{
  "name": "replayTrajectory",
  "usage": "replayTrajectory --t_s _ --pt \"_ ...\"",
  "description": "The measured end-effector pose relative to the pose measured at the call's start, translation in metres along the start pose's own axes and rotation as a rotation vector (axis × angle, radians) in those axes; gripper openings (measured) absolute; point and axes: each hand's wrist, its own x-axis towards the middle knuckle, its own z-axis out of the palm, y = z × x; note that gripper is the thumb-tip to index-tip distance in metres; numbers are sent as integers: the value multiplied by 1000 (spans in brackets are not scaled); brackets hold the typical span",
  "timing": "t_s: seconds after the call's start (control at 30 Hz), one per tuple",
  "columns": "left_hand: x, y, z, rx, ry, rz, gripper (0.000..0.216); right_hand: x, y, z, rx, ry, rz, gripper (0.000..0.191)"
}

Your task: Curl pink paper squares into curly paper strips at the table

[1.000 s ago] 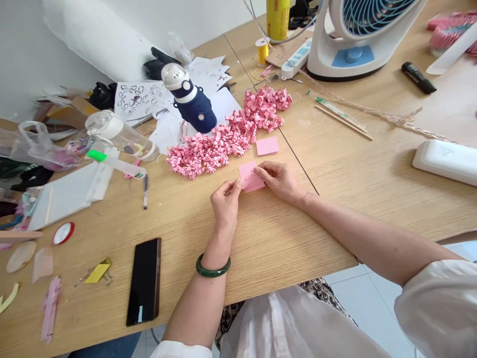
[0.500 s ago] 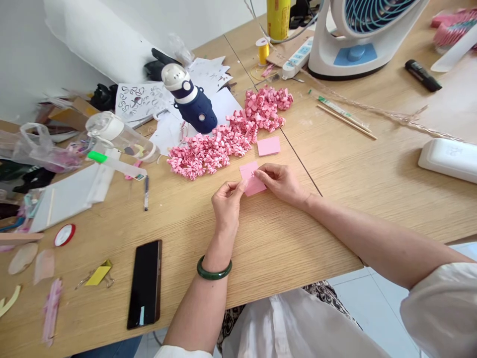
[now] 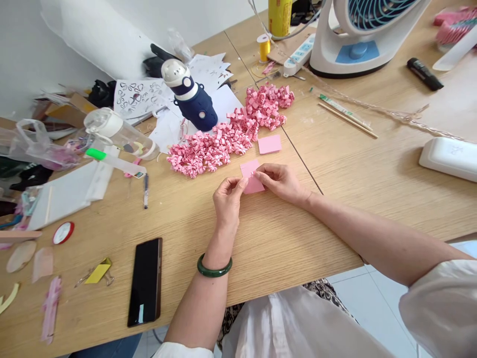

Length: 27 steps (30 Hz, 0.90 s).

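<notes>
A pink paper slip lies at the middle of the wooden table, between my hands. My left hand is closed in a pinch at its left edge, a green bangle on the wrist. My right hand comes in from the right, thumb and forefinger pinched over the slip's upper part. A tiny pink piece seems to sit at those fingertips, too small to make out. Just beyond is a small stack of pink paper. Behind it stretches a long heap of curled pink paper strips.
A dark blue bottle stands behind the heap, and a clear bottle lies to the left. A phone rests near the front edge. At the back right are a fan and a power strip; wooden sticks lie nearer.
Both hands stay at the pink slip with almost no movement. The whole view has shifted very slightly.
</notes>
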Motion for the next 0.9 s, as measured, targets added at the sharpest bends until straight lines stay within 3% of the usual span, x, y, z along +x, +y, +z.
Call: replayTrajectory --t_s 0.17,0.5,0.73,0.9 --pt "-1 2 1 -20 0 -20 27 1 1 0 46 -10 79 30" --pt "-3 6 4 -21 13 -20 27 -1 3 -1 55 -59 89 29" --pt "-3 4 3 -33 -5 52 24 0 4 1 70 -98 108 26" --pt "-2 5 3 -56 15 -23 36 0 5 0 86 -40 128 28"
